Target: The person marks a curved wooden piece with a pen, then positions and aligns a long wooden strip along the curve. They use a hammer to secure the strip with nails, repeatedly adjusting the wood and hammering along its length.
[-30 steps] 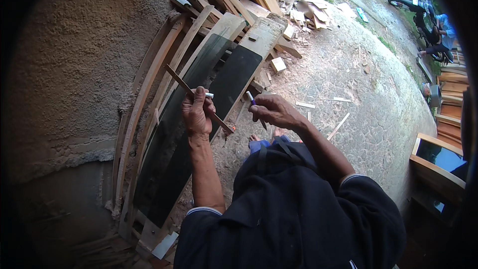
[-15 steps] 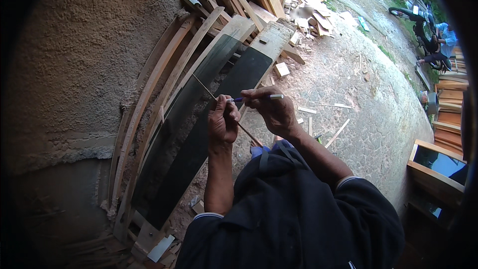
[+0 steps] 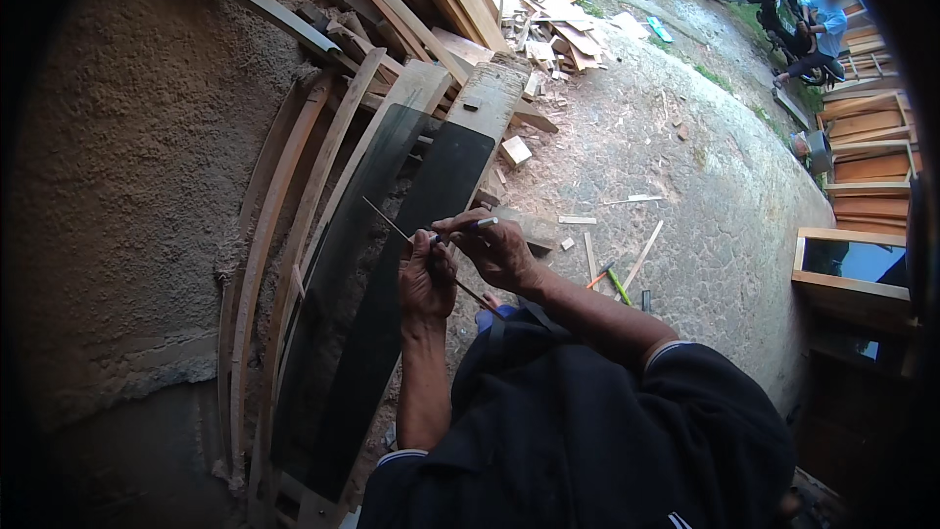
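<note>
My left hand (image 3: 425, 282) is closed around a thin wooden stick (image 3: 384, 216), which slants from the upper left down to the right. My right hand (image 3: 497, 253) grips a purple pen with a white end (image 3: 484, 224). The pen's other end meets the thumb and fingertips of my left hand, where the fingers hide its tip. Both hands are close together over the edge of a long wooden board with a black face (image 3: 446, 176). A second dark-faced board (image 3: 357, 201) lies beside it on the left.
Long planks (image 3: 279, 176) lean along the rough wall (image 3: 127, 186) at left. Wood offcuts (image 3: 563, 24) are heaped at the far side. An orange and a green tool (image 3: 619, 286) lie on the ground at right. Farther off, another person (image 3: 830, 29) is beside a motorcycle (image 3: 774, 15).
My hands have drawn closer together, and less of the pen shows between them. The view has shifted, bringing the orange and green tools on the ground into sight.
</note>
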{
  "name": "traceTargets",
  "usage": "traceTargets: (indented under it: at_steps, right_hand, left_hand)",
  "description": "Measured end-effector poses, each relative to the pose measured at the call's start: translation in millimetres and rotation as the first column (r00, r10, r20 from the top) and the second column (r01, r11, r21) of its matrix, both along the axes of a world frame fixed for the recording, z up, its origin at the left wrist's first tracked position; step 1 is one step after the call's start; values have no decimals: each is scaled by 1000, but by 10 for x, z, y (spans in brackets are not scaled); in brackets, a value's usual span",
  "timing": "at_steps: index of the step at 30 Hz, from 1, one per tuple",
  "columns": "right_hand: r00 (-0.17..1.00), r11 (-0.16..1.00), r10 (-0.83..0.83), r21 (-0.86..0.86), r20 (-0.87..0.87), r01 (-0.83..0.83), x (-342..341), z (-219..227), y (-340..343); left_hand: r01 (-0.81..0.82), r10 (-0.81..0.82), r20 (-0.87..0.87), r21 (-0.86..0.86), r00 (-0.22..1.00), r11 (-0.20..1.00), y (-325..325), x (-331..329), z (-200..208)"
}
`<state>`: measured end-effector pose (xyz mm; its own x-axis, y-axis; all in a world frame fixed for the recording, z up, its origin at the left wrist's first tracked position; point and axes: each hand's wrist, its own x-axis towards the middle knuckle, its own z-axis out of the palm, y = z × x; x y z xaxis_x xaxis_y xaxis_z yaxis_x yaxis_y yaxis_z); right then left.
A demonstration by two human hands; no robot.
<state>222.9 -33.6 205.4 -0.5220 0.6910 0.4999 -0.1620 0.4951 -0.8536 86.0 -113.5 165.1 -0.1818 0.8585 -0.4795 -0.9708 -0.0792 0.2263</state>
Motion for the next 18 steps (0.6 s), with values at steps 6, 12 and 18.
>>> traceTargets:
  at_steps: [6, 12, 18]
  right_hand:
    - [989, 935, -129, -342, -68, 99, -18, -161, 359]
    - [689, 935, -327, 115, 646, 337, -10, -890, 1947]
    - [559, 960, -220, 279, 800, -21, -456, -1519, 2904]
  left_hand:
    - [17, -47, -335, -91, 941, 996, 177, 218, -18]
    - [-168, 30, -511, -225, 859, 960, 102, 45, -106]
    - [-242, 57, -509, -304, 859, 922, 437, 62, -136]
